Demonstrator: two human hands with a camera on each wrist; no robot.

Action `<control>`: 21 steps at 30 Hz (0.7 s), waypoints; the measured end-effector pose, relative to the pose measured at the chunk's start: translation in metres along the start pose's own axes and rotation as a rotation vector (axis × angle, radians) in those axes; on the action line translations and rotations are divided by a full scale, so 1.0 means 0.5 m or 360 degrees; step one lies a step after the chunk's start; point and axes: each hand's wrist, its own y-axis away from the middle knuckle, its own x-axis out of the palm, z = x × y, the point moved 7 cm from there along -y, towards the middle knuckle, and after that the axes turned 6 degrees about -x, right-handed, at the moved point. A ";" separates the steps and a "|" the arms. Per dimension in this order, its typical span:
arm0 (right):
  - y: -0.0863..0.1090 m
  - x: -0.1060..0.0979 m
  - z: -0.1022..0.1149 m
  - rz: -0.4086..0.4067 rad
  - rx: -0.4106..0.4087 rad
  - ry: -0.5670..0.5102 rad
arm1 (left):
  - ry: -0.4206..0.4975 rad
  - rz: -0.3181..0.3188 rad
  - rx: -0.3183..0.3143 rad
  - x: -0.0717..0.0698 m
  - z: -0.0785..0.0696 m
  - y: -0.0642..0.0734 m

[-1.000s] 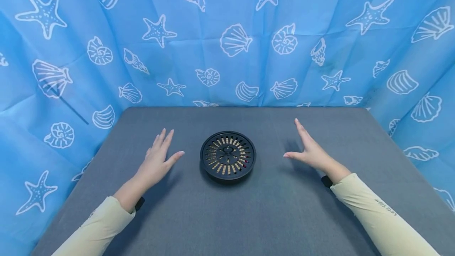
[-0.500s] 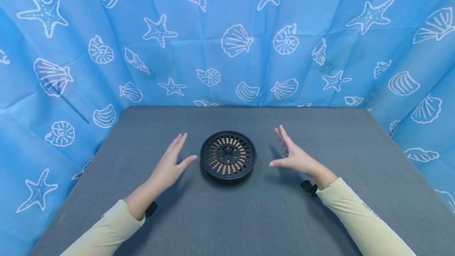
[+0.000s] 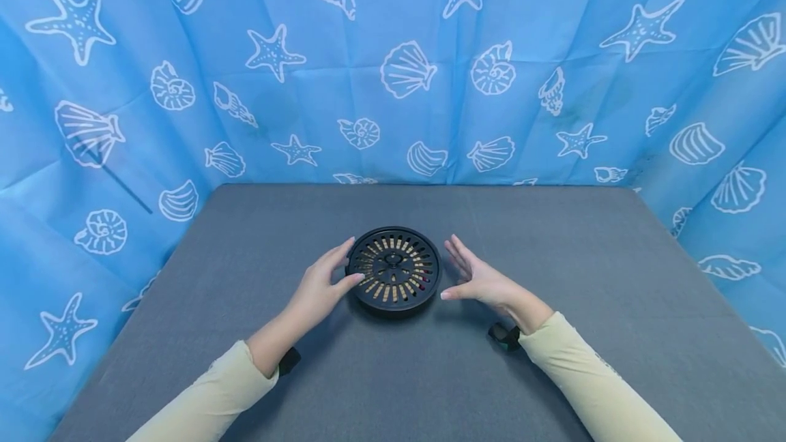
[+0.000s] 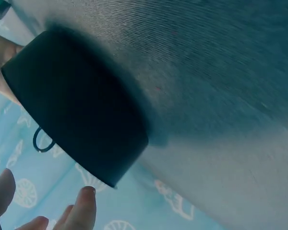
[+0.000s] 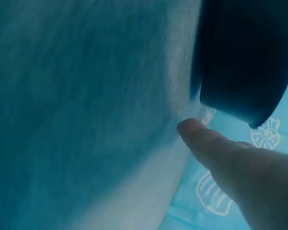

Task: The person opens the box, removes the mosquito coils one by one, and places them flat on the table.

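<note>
A round black tin point(image 3: 396, 308) with a slotted lid point(image 3: 394, 269) stands on the grey table. Its lid carries a small ring, which shows in the left wrist view as a loop point(image 4: 43, 140). Pale and red contents are visible through the slots. My left hand point(image 3: 322, 288) is at the tin's left side, thumb overlapping the lid's edge in the head view and fingers spread. In the left wrist view its fingertips point(image 4: 84, 203) are apart from the tin. My right hand point(image 3: 485, 283) holds nothing, close by the right side, with thumb and fingers parted around a gap.
The grey cloth-covered table point(image 3: 393, 387) ends at a back edge against a blue curtain point(image 3: 368, 87) printed with white shells and starfish. The curtain also hangs along both sides. A black wrist device point(image 3: 505, 336) sits under the right wrist.
Both hands have moved inward from either side to the tin, the left rightward and the right leftward. The tin has stayed where it was.
</note>
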 end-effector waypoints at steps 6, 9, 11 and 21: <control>-0.012 0.016 -0.010 0.0002 0.0065 -0.0059 | 0.0052 -0.0070 0.0044 0.020 -0.012 -0.014; -0.017 0.020 -0.014 0.0009 0.0092 -0.0055 | 0.0077 -0.0092 0.0059 0.030 -0.019 -0.020; -0.019 0.021 -0.018 0.0003 0.0123 -0.0049 | 0.0088 -0.0113 0.0063 0.035 -0.023 -0.024; -0.032 0.025 -0.028 -0.0019 0.0233 -0.0040 | 0.0147 -0.0181 0.0020 0.057 -0.037 -0.045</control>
